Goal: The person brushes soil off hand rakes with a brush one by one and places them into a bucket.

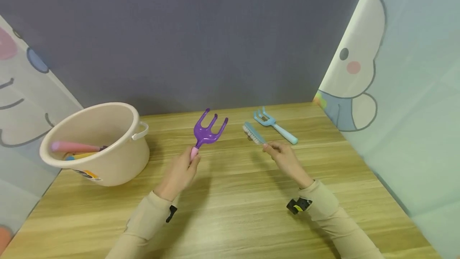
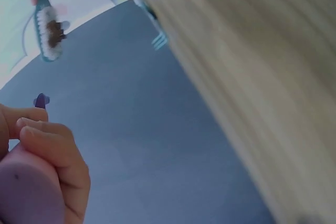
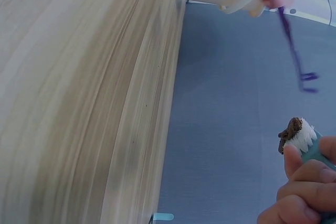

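My left hand (image 1: 178, 174) grips the pink handle of a purple three-pronged toy hand rake (image 1: 205, 133), its prongs pointing away from me above the table. In my right hand (image 1: 285, 160) is a teal brush (image 1: 254, 132) with white bristles, held by its handle. A brown clump (image 3: 290, 133) clings to the bristles, seen in both wrist views. Just beyond the brush, a light blue toy hand rake (image 1: 276, 126) lies on the table, touched by neither hand. The left wrist view shows the pink handle's end (image 2: 29, 187) within the curled fingers.
A cream bucket (image 1: 123, 163) with a white handle stands at the left of the table (image 1: 230, 219). Inside it are a pink-handled tool (image 1: 75, 147) and yellow and blue pieces. A dark grey panel (image 1: 215, 43) rises behind, with cartoon-printed sheets at both sides.
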The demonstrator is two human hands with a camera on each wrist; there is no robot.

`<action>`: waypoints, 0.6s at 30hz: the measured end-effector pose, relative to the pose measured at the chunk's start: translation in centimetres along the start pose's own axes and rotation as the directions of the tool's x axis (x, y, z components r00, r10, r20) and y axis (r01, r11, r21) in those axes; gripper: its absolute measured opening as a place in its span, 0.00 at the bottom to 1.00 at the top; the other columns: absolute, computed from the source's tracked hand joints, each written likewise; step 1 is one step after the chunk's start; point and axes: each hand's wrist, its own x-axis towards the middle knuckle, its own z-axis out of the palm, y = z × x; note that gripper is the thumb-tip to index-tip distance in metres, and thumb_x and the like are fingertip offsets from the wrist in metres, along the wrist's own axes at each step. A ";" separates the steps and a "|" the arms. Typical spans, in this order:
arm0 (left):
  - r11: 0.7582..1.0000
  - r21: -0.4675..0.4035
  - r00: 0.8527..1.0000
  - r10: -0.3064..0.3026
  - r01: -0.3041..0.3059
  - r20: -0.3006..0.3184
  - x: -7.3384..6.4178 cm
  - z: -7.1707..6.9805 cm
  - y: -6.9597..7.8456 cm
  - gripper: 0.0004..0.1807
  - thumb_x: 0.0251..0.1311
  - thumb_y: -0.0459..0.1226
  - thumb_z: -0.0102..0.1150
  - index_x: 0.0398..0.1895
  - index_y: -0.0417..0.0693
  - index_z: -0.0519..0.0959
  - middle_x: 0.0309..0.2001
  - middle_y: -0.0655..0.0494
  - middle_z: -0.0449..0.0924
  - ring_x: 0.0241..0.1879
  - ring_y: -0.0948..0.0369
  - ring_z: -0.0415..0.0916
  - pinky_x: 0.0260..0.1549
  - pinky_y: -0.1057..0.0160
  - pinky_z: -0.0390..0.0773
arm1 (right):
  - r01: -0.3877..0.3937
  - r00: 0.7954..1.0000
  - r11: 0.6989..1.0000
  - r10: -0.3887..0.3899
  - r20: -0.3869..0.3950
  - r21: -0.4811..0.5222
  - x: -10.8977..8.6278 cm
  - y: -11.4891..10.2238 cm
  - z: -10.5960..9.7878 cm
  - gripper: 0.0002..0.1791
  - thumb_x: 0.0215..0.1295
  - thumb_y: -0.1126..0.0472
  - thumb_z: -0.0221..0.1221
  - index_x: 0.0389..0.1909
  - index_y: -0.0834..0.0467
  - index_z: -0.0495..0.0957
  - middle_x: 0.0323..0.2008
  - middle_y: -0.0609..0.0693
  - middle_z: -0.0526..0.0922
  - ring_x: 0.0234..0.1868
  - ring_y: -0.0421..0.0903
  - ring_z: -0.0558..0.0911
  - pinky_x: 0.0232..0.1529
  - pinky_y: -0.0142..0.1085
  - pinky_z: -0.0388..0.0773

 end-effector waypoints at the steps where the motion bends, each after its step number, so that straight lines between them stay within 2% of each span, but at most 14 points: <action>1: 0.999 0.033 0.999 0.029 -0.028 -0.036 -0.3 -0.4 0.1 0.07 0.65 0.37 0.48 0.35 0.41 0.70 0.17 0.56 0.62 0.14 0.63 0.60 0.12 0.66 0.63 | 0.002 1.000 1.000 -0.002 0.001 -0.002 0.0 0.1 0.0 0.19 0.70 0.56 0.46 0.44 0.68 0.76 0.13 0.45 0.60 0.11 0.36 0.54 0.14 0.29 0.53; 3: 0.994 0.090 0.993 0.077 -0.068 -0.094 -1.0 -1.3 0.2 0.07 0.64 0.37 0.49 0.35 0.41 0.70 0.16 0.56 0.62 0.14 0.63 0.60 0.12 0.65 0.62 | 0.000 1.000 1.000 0.000 0.002 0.000 0.0 0.3 0.0 0.20 0.70 0.53 0.46 0.46 0.67 0.76 0.13 0.45 0.60 0.11 0.36 0.54 0.14 0.29 0.53; 5: 0.987 0.136 0.986 0.099 -0.081 -0.136 -1.6 -2.4 0.2 0.07 0.64 0.37 0.49 0.34 0.41 0.70 0.15 0.56 0.61 0.14 0.62 0.60 0.12 0.65 0.61 | 0.003 1.000 1.000 -0.003 0.000 0.002 0.1 0.4 0.0 0.21 0.69 0.52 0.47 0.47 0.66 0.76 0.14 0.45 0.59 0.11 0.36 0.54 0.14 0.30 0.53; 11: 0.968 0.236 0.972 0.138 -0.091 -0.190 -3.8 -6.8 -0.2 0.07 0.64 0.37 0.49 0.33 0.41 0.67 0.13 0.57 0.58 0.11 0.64 0.57 0.09 0.67 0.58 | 0.039 0.999 0.999 -0.039 -0.019 -0.007 0.2 0.5 0.1 0.23 0.68 0.48 0.47 0.44 0.64 0.77 0.14 0.46 0.60 0.13 0.39 0.55 0.15 0.30 0.55; 15: 0.937 0.313 0.929 0.244 -0.153 -0.277 -5.2 -10.2 -0.4 0.07 0.60 0.33 0.53 0.29 0.42 0.65 0.16 0.57 0.57 0.15 0.64 0.56 0.13 0.67 0.57 | 0.068 0.997 0.998 -0.068 -0.027 -0.010 0.3 0.7 0.3 0.24 0.68 0.47 0.47 0.42 0.65 0.77 0.14 0.46 0.60 0.13 0.40 0.55 0.13 0.31 0.55; 18: 0.906 0.401 0.909 0.277 -0.139 -0.310 -5.9 -12.8 -0.5 0.08 0.60 0.33 0.52 0.28 0.40 0.65 0.15 0.57 0.58 0.15 0.61 0.57 0.14 0.65 0.57 | 0.052 0.998 0.999 -0.052 -0.026 0.000 0.4 0.7 0.4 0.23 0.68 0.47 0.47 0.42 0.64 0.78 0.14 0.46 0.61 0.13 0.40 0.55 0.13 0.31 0.55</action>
